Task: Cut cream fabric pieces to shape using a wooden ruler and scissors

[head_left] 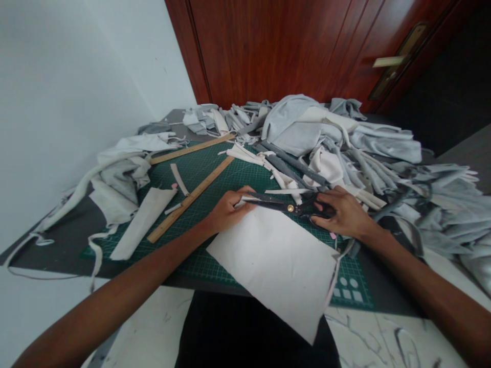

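Note:
My right hand [339, 212] is closed around the handles of black scissors [290, 208]. Their blades are parted and point left along the top edge of a pale piece of fabric [280, 255]. With its fingers pinched, my left hand [232, 210] grips the fabric's upper left corner, right by the blade tips. The fabric hangs over the front table edge toward my lap. Beneath it lies a green cutting mat [199, 263]. A thin pale strip [286, 191] rests just beyond the scissors.
Two wooden rulers [192, 200] lie on the mat's left half, near a flat cut fabric piece [142, 223]. Heaped grey and white fabric [303, 128] fills the back and right of the table. Behind stands a red-brown door [268, 51]; a white wall [76, 76] is at left.

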A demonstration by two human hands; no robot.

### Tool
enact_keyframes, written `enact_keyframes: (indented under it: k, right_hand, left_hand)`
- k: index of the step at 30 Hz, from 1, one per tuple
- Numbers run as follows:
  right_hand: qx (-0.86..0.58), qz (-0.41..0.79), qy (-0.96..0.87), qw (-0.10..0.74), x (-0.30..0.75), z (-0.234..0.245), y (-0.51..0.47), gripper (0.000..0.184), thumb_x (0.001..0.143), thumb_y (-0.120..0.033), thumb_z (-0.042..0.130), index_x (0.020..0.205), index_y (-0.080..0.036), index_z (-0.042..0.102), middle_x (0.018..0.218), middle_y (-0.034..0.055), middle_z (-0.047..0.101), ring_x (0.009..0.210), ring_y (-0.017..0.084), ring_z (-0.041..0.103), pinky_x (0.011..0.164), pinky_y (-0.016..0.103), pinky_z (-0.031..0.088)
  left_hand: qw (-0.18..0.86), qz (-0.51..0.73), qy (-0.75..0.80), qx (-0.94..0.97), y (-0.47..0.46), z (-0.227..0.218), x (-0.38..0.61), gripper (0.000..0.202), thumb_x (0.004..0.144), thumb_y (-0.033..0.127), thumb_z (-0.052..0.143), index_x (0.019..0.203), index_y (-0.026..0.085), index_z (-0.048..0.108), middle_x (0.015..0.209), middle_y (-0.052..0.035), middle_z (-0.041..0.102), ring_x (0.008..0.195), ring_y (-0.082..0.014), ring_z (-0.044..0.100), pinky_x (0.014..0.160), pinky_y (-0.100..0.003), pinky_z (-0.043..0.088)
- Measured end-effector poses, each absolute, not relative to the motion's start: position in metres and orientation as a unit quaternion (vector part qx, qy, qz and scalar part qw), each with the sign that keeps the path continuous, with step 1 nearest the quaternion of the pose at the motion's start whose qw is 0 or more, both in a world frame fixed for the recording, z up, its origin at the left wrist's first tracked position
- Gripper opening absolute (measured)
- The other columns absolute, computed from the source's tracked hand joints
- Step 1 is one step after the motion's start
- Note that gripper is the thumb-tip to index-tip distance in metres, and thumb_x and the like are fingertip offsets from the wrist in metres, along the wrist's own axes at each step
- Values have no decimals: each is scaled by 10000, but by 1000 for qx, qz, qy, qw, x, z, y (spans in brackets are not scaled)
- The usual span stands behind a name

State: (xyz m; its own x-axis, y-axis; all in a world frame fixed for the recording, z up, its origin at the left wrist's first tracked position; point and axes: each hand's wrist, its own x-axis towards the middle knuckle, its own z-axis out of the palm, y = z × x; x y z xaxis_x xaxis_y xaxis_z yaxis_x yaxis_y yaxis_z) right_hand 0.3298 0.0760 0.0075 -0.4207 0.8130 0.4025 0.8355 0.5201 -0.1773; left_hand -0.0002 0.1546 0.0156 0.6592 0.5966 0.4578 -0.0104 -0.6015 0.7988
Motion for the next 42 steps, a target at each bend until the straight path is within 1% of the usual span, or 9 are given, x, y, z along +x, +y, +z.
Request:
enact_keyframes:
  k: [6, 11, 17, 22, 31, 33, 36, 38, 42]
  right_hand:
    - [-496, -9, -837, 231, 328, 8, 76, 300, 862, -472, 662, 735, -240, 519, 662, 22, 589, 638, 208, 518, 673, 341, 369]
    - [-487, 59, -829, 268, 322, 9, 76, 291, 864, -422, 621, 696, -238, 472, 618, -1, 574, 601, 185, 523, 654, 326, 387]
    - [-508, 132, -791, 314, 328, 8, 79, 244, 865, -354, 588, 687, -233, 473, 606, -7, 544, 571, 170, 520, 542, 282, 376]
    - [-510, 128, -794, 305, 328, 8, 79, 253, 863, -361, 597, 687, -236, 466, 590, -11, 527, 552, 165, 511, 531, 280, 373]
    - [-502, 103, -809, 288, 316, 13, 77, 252, 861, -373, 594, 684, -239, 474, 586, -10, 539, 580, 176, 522, 577, 301, 385]
    - [-503, 105, -810, 281, 317, 12, 77, 248, 861, -376, 598, 690, -239, 482, 593, -7, 551, 589, 180, 529, 584, 306, 390]
    - [-497, 98, -817, 275, 317, 10, 77, 250, 854, -375, 612, 694, -238, 478, 596, -11, 554, 588, 180, 521, 606, 315, 396]
    - [-490, 91, -821, 278, 317, 9, 77, 252, 853, -367, 616, 695, -237, 469, 597, -14, 551, 579, 176, 510, 608, 317, 388]
    - [-481, 77, -828, 278, 316, 8, 77, 240, 855, -352, 620, 706, -235, 474, 605, -17, 554, 581, 176, 514, 613, 318, 377]
  left_hand:
    - [417, 367, 203, 806, 154, 15, 0, 379, 966, 511, 626, 851, 162, 721, 854, -42, 662, 786, -146, 605, 673, -236, 468]
    - [436, 352, 239, 793, 154, 13, -1, 557, 965, 641, 546, 736, 150, 676, 714, -4, 608, 633, -118, 535, 594, -233, 431]
    - [513, 324, 249, 755, 149, 18, -1, 597, 1031, 615, 422, 1105, 137, 773, 856, -78, 740, 673, -156, 625, 577, -249, 430]
    - [500, 327, 261, 758, 148, 18, 0, 564, 1031, 607, 436, 1134, 168, 775, 743, -34, 715, 597, -139, 580, 538, -247, 386]
    - [529, 340, 240, 739, 147, 15, 1, 587, 1038, 615, 393, 1025, 139, 737, 933, -74, 752, 791, -191, 676, 702, -296, 493]
    - [467, 346, 250, 774, 147, 15, 1, 590, 1035, 626, 388, 856, 148, 686, 773, -36, 686, 685, -155, 613, 628, -273, 443]
    - [362, 357, 263, 820, 150, 13, 2, 622, 1018, 654, 392, 608, 190, 448, 535, 42, 404, 494, -93, 381, 491, -254, 279]
    - [326, 359, 257, 836, 153, 11, 2, 620, 1016, 650, 395, 581, 211, 341, 514, 66, 274, 459, -76, 272, 462, -256, 207]
    - [307, 352, 252, 847, 158, 8, 1, 587, 1033, 580, 398, 580, 214, 327, 507, 74, 238, 441, -69, 240, 449, -244, 180]
